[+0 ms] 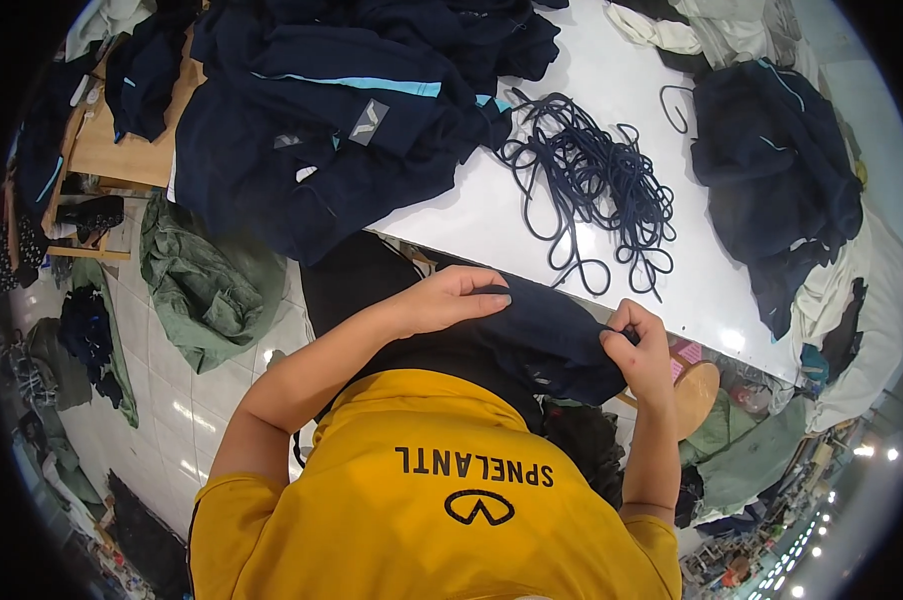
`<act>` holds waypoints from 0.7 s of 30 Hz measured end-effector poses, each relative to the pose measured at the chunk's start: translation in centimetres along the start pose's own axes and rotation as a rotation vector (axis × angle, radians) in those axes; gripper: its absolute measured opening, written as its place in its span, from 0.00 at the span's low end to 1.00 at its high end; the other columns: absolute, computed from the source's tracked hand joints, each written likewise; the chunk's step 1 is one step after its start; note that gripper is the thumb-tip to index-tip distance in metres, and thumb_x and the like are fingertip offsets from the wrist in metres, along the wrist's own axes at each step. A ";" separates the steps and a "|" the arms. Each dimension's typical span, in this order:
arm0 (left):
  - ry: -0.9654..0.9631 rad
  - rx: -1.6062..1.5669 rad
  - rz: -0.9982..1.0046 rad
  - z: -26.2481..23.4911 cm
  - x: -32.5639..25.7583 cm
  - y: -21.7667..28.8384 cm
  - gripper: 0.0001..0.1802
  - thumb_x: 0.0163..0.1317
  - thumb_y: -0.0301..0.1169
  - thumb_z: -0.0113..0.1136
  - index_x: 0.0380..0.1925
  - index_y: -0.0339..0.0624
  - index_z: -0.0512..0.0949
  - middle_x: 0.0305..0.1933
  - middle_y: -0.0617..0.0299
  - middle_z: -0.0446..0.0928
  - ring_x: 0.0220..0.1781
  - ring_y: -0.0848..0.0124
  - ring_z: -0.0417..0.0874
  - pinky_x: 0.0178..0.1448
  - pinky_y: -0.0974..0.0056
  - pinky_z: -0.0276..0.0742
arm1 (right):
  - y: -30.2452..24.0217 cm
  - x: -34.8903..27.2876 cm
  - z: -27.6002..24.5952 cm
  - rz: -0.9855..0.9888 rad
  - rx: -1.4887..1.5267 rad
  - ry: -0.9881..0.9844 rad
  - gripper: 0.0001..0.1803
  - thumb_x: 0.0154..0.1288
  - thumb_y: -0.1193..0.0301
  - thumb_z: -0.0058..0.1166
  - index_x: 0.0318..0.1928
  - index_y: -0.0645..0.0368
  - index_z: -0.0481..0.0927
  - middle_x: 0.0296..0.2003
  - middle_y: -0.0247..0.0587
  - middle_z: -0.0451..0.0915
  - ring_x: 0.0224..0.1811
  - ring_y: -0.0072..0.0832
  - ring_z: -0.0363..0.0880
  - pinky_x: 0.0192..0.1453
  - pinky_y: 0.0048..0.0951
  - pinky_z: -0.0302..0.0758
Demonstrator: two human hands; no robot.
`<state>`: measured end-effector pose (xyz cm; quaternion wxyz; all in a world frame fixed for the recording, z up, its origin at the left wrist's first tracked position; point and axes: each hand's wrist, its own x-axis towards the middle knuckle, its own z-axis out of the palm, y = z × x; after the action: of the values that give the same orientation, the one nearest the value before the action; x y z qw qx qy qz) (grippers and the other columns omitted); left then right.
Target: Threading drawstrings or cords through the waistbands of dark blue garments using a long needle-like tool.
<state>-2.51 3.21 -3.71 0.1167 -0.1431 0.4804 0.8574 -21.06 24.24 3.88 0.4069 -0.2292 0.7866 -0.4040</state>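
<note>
A dark navy piece of fabric [557,335] is stretched between my two hands, just off the near edge of the white table. My left hand [457,298] pinches its left end, thumb on top. At the right end, my right hand [637,345] closes round the cloth with thumb and fingers together. The lower part of the fabric hangs over my lap. Beyond my hands on the table lies a tangled heap of navy cord [597,180], some loops reaching toward the near edge.
Navy garments with light blue trim [322,130] pile up on the table's left. Another navy garment [772,160] lies at its right. A round wooden stool top [697,400] shows below the right edge. Green cloth [207,280] sits on the tiled floor at left.
</note>
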 end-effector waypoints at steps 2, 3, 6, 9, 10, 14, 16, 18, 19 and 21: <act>0.008 -0.045 0.027 0.2 0.2 -0.2 0.12 0.69 0.34 0.55 0.45 0.37 0.77 0.38 0.72 0.76 0.40 0.86 0.72 0.46 0.79 0.67 | 0.6 0.2 0.5 -0.037 0.015 0.034 0.11 0.48 0.78 0.56 0.22 0.58 0.64 0.18 0.21 0.62 0.23 0.11 0.57 0.27 0.17 0.55; 0.036 -0.054 0.034 0.3 0.3 -0.2 0.12 0.69 0.34 0.55 0.44 0.37 0.77 0.38 0.72 0.76 0.39 0.86 0.72 0.46 0.79 0.67 | 0.8 0.2 0.8 -0.074 0.029 0.068 0.11 0.47 0.78 0.55 0.22 0.59 0.64 0.18 0.22 0.61 0.23 0.11 0.57 0.27 0.18 0.55; 0.063 -0.118 0.049 0.1 0.3 -0.5 0.12 0.69 0.34 0.54 0.44 0.37 0.77 0.37 0.72 0.76 0.39 0.85 0.72 0.46 0.79 0.67 | 0.5 -0.2 1.9 -0.139 -0.089 0.173 0.11 0.47 0.78 0.54 0.22 0.59 0.63 0.18 0.23 0.62 0.24 0.12 0.58 0.28 0.18 0.56; 0.052 -0.214 0.068 0.0 0.0 -0.4 0.11 0.69 0.34 0.53 0.44 0.38 0.77 0.37 0.72 0.76 0.39 0.85 0.72 0.47 0.79 0.67 | 0.8 0.6 2.5 -0.100 0.061 0.102 0.10 0.47 0.79 0.52 0.21 0.59 0.64 0.19 0.25 0.64 0.25 0.12 0.59 0.30 0.17 0.57; 0.048 -0.260 0.091 0.1 0.0 -0.3 0.11 0.70 0.34 0.53 0.43 0.38 0.77 0.36 0.72 0.76 0.39 0.85 0.72 0.48 0.79 0.67 | 1.2 0.9 2.6 -0.082 0.176 0.043 0.10 0.47 0.80 0.52 0.21 0.59 0.64 0.20 0.25 0.65 0.26 0.12 0.60 0.31 0.17 0.58; 0.041 -0.240 0.089 0.1 0.6 -0.1 0.10 0.69 0.28 0.51 0.48 0.41 0.76 0.39 0.70 0.75 0.43 0.82 0.72 0.52 0.77 0.66 | 1.6 1.8 3.9 -0.001 0.443 0.002 0.09 0.49 0.81 0.52 0.21 0.58 0.65 0.22 0.26 0.67 0.27 0.14 0.62 0.33 0.17 0.59; 0.223 -0.045 0.430 1.3 1.4 0.3 0.12 0.70 0.26 0.49 0.52 0.43 0.73 0.43 0.69 0.72 0.45 0.81 0.70 0.53 0.77 0.63 | 0.6 2.0 6.0 0.017 0.641 0.014 0.09 0.51 0.81 0.53 0.23 0.56 0.66 0.24 0.27 0.68 0.28 0.14 0.62 0.35 0.17 0.59; 0.352 -0.105 0.495 1.9 1.0 2.1 0.16 0.67 0.21 0.49 0.55 0.41 0.70 0.50 0.67 0.70 0.46 0.81 0.68 0.52 0.74 0.65 | -0.2 2.5 7.7 -0.027 0.751 0.047 0.09 0.53 0.79 0.53 0.25 0.55 0.66 0.25 0.27 0.68 0.30 0.15 0.61 0.38 0.16 0.58; 0.493 -0.087 0.609 2.3 0.8 2.7 0.15 0.69 0.22 0.48 0.54 0.42 0.71 0.50 0.67 0.70 0.47 0.81 0.67 0.53 0.74 0.65 | -0.8 3.0 8.3 -0.049 0.832 0.037 0.09 0.54 0.79 0.52 0.25 0.54 0.66 0.25 0.27 0.67 0.30 0.15 0.61 0.38 0.16 0.57; 0.583 -0.322 0.769 3.0 0.1 5.0 0.14 0.73 0.32 0.43 0.46 0.36 0.76 0.53 0.64 0.70 0.51 0.77 0.69 0.59 0.70 0.61 | -3.5 3.9 8.7 -0.164 0.893 0.035 0.09 0.55 0.78 0.52 0.25 0.54 0.66 0.25 0.27 0.67 0.28 0.15 0.60 0.37 0.17 0.57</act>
<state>-4.70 3.25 1.68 -0.3697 -0.2054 0.3725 0.8260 -15.97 15.69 1.97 0.4193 -0.0859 0.5212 -0.7383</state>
